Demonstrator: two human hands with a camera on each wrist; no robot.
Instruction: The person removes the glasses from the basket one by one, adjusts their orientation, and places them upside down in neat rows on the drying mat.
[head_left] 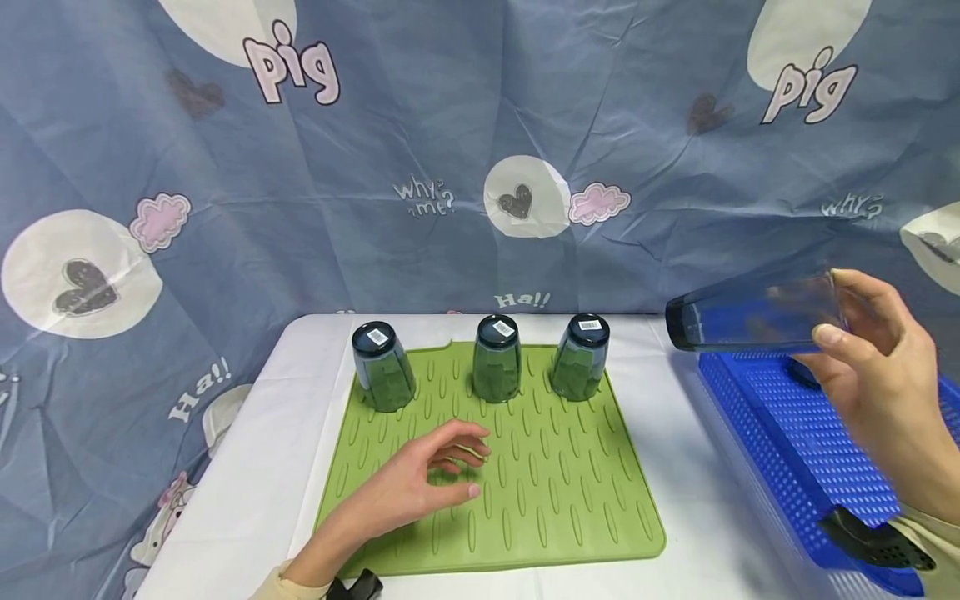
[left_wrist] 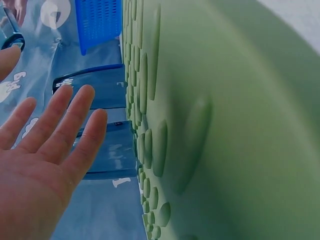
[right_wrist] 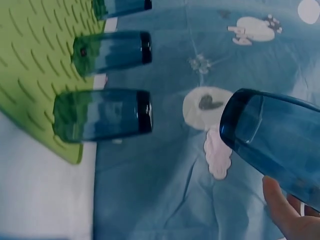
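My right hand [head_left: 881, 367] grips a clear blue drinking glass [head_left: 750, 312] by its rim end, fingers behind and thumb in front. The glass lies sideways in the air, its thick dark base pointing left. In the right wrist view, the fingers [right_wrist: 281, 205] show under the held glass [right_wrist: 280, 137]. My left hand [head_left: 427, 475] hovers over the front of the green ribbed drying mat [head_left: 555, 533], fingers loosely bent and holding nothing. Three similar glasses stand upside down along the mat's back: left [head_left: 384, 367], middle [head_left: 497, 358] and right [head_left: 581, 357].
A blue perforated plastic basket [head_left: 757, 467] stands right of the mat, below my right hand, with a dark round item [head_left: 802, 372] inside. White cloth [head_left: 247, 467] covers the table. A printed blue curtain [head_left: 420, 108] hangs right behind the table's back edge.
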